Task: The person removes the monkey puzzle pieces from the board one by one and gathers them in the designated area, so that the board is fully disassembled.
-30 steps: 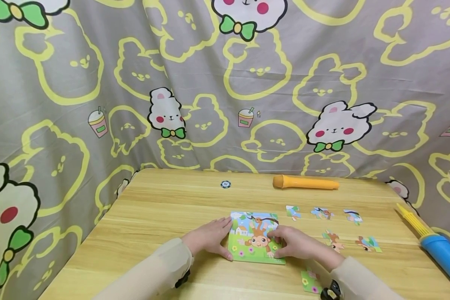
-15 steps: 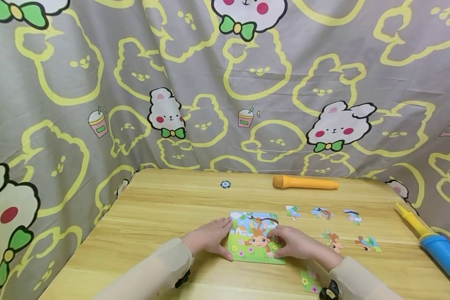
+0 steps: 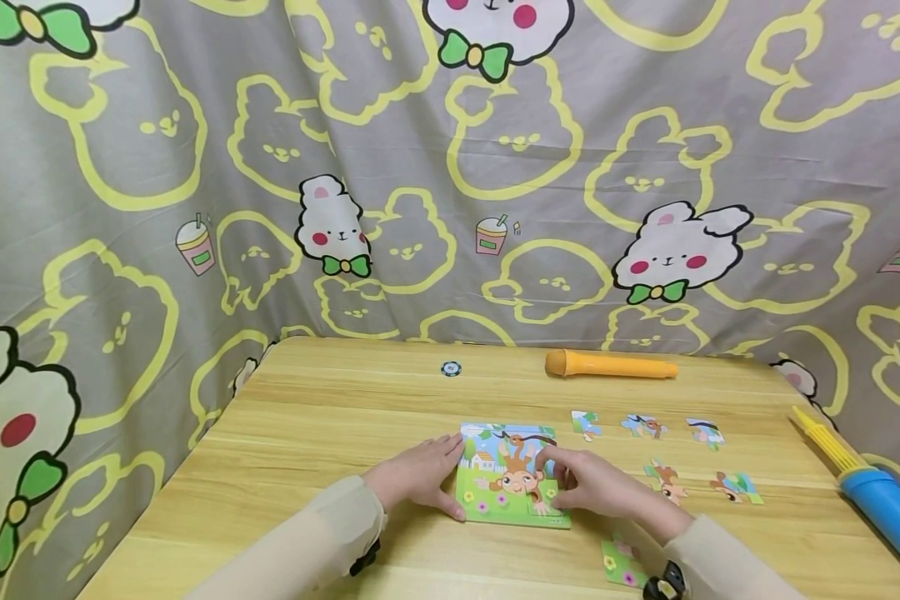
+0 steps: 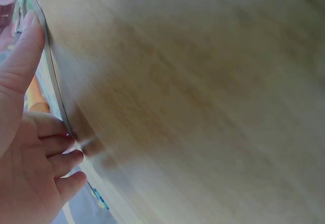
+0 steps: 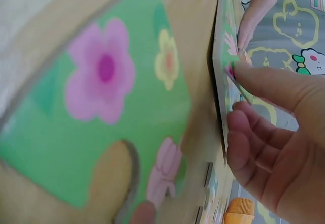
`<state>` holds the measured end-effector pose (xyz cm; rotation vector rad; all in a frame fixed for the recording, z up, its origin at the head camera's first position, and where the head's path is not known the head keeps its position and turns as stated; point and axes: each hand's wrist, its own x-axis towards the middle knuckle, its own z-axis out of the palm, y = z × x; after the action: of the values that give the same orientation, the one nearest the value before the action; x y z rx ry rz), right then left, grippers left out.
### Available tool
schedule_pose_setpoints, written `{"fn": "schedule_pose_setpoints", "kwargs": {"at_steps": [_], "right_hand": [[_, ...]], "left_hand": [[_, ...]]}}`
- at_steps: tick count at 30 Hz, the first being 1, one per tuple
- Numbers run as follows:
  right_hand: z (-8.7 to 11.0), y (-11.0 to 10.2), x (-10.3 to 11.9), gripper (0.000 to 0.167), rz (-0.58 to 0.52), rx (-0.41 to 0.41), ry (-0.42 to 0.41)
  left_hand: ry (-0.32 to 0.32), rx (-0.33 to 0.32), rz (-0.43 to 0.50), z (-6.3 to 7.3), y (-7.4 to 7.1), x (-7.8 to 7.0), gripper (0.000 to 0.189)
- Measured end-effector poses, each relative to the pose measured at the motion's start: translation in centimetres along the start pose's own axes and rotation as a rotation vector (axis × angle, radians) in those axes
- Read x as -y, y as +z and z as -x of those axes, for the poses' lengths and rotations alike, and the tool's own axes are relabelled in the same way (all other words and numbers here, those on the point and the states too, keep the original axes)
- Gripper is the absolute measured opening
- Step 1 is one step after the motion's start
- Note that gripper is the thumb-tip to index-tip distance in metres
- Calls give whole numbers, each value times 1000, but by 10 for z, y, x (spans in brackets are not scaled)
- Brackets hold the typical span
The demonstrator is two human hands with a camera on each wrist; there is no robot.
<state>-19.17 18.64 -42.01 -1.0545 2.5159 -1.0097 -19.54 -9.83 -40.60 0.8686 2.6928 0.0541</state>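
Observation:
A square jigsaw puzzle (image 3: 487,510) with a monkey picture lies on the wooden table in front of me. Against its left side rests my left hand (image 3: 418,473), fingers at the far part of that edge and thumb at the near corner. In the left wrist view, the fingers and thumb (image 4: 25,56) touch the board's rim. My right hand (image 3: 596,485) is over the puzzle's right side. Seen from the right wrist, its thumb and fingers pinch a thin puzzle piece (image 5: 242,88), tilted up from the board. Part of that piece is hidden by the fingers.
Several loose puzzle pieces (image 3: 642,427) lie to the right, and a flower piece (image 3: 621,564) lies near my right wrist. Farther back are an orange toy microphone (image 3: 618,364) and a poker chip (image 3: 452,368). A blue and yellow pump-like toy (image 3: 888,512) lies at the right edge.
My right fingers have risen slightly, tilting up a piece at the puzzle's right side that lay flat before. The left hand has stayed still.

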Motion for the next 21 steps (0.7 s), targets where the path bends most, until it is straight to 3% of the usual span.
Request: {"fn": "schedule_pose_setpoints", "kwargs": {"at_steps": [6,14,21], "right_hand": [[3,-2,-1,21,-98,-37,5],[3,-4,-1,7,-212,-65,131],[5,-3,-3,6,-278,-82,143]], "left_hand": [[-7,6,6,-2,0,1,104],[3,1,-13,-3,1,3,104],[4,5,-8,0,0,1,104]]}}
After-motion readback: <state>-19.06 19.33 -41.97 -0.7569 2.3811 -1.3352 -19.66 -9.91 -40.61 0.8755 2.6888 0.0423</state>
